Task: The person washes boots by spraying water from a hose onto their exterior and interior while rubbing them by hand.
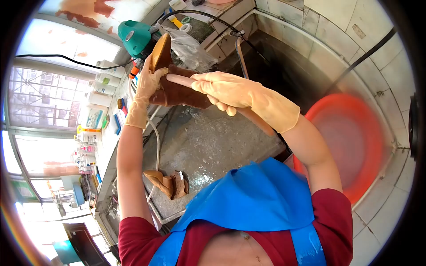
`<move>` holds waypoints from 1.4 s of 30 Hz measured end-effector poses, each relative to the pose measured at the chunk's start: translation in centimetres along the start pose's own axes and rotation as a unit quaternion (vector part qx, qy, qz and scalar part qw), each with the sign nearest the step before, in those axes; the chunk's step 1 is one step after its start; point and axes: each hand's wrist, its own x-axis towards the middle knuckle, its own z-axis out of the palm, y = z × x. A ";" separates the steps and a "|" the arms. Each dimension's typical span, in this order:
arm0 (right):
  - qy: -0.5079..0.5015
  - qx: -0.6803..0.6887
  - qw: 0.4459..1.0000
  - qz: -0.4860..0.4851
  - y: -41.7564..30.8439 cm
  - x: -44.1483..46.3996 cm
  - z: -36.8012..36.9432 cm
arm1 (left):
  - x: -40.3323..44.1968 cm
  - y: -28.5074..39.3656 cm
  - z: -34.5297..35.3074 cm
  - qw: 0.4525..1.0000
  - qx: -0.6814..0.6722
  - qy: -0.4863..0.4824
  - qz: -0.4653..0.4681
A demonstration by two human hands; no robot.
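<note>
My left hand (148, 84), in a pale rubber glove, is closed on a brown boot (188, 94) with a tan sole (162, 51) turned upward. The boot's wet-looking shaft hangs over the far edge of the slab. My right hand (224, 91), gloved too, wraps around a long rod (177, 80), pale at one end and browner at the other. Its pale end reaches the boot near my left fingers; I cannot tell if they touch. A second brown shoe or boot (166, 182) lies on its side on the wet grey slab (208, 137).
A teal machine (134, 39) with an orange hose connector (134, 72) stands beyond my left hand, beside a clear plastic bag (188, 48). A pale hose (156, 137) runs along the slab's left. Bottles (102, 88) line the windowsill. A red basin (346, 133) sits right of me.
</note>
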 end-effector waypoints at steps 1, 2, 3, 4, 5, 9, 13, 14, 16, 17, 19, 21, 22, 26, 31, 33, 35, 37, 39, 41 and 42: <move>-0.004 0.008 1.000 -0.002 0.2 0.1 0.2 | -0.1 0.2 0.0 1.000 -0.018 -0.005 0.005; -0.008 0.015 1.000 -0.004 0.5 0.2 0.4 | -0.3 0.3 -0.1 0.998 -0.042 -0.024 -0.031; -0.008 0.014 1.000 -0.002 0.9 0.3 0.4 | -0.6 0.9 -0.3 0.998 -0.043 -0.023 -0.032; -0.007 0.012 1.000 0.012 1.5 0.4 0.4 | -1.0 1.4 -0.5 0.999 -0.024 -0.026 -0.020; -0.007 0.010 1.000 0.026 2.0 0.5 0.4 | -1.2 1.8 -0.7 1.000 -0.003 -0.029 -0.009; 0.012 0.016 1.000 0.019 1.5 0.3 0.6 | -1.1 1.9 -1.3 0.996 -0.050 -0.071 -0.006; 0.024 0.029 0.999 -0.006 0.8 0.4 0.8 | -1.6 2.2 -1.4 0.990 -0.090 -0.111 -0.018; 0.030 0.038 0.999 0.009 0.6 0.3 0.7 | -2.1 3.0 -1.6 0.983 -0.126 -0.129 -0.038; 0.038 0.043 0.998 0.031 0.9 0.0 0.7 | -2.6 2.9 -2.1 0.986 -0.094 -0.130 -0.042; 0.034 0.042 0.998 0.033 1.1 -0.1 0.7 | -2.8 2.7 -2.2 0.988 -0.063 -0.135 -0.042; 0.009 0.036 0.999 0.040 1.5 -0.1 0.6 | -3.1 2.2 -2.3 0.984 -0.108 -0.140 -0.025; 0.004 0.027 0.999 0.039 2.4 0.1 0.5 | -3.5 2.0 -2.5 0.989 -0.096 -0.114 0.022; 0.005 0.016 0.998 0.056 2.8 0.0 0.4 | -3.7 2.2 -2.8 0.989 -0.096 -0.112 0.022; 0.005 -0.003 0.995 0.099 4.9 -0.5 -0.7 | -4.0 3.1 -3.9 0.977 -0.145 -0.149 0.038; -0.012 -0.001 0.999 0.037 4.6 -1.6 -1.1 | -4.8 3.5 -4.4 0.979 -0.086 -0.156 0.094; 0.008 0.010 1.000 0.017 4.0 -1.6 -0.9 | -5.2 3.9 -4.3 0.976 -0.119 -0.160 0.093; 0.010 0.032 0.999 -0.030 3.0 -1.6 -1.0 | -5.1 3.7 -4.8 0.959 -0.199 -0.196 0.040; 0.004 0.068 0.997 -0.033 2.3 -1.6 -1.1 | -5.0 2.8 -5.3 0.956 -0.206 -0.202 0.057; -0.021 0.093 0.994 -0.043 2.2 -1.1 -1.3 | -4.9 2.2 -5.7 0.948 -0.227 -0.215 0.058; -0.026 0.115 0.992 -0.035 2.6 -0.8 -1.5 | -5.7 2.2 -5.8 0.945 -0.241 -0.215 0.047; -0.026 0.096 0.995 -0.016 2.5 -1.0 -1.7 | -6.1 2.5 -5.7 0.942 -0.259 -0.209 0.034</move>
